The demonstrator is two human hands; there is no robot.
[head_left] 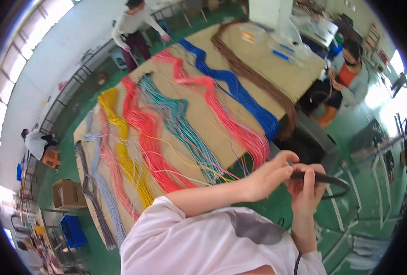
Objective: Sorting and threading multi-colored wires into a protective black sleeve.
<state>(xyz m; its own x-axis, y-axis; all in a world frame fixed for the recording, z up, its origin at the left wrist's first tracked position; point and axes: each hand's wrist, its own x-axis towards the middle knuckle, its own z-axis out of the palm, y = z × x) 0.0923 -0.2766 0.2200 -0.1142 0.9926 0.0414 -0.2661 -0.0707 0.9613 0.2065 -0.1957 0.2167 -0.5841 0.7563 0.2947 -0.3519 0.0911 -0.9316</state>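
My left hand and my right hand meet just off the near edge of a long wooden table. Both pinch a black cable that loops out to the right over the green floor. My left fingers grip its end; my right hand wraps it from below. On the table lie long bundles of coloured wire: yellow, red, teal, pink, blue, brown and grey. My white shirt fills the lower middle.
One person stands at the table's far end, another sits at its right side, a third crouches far left. A black bin stands beside the table. A cardboard box, blue crate and orange stool sit left.
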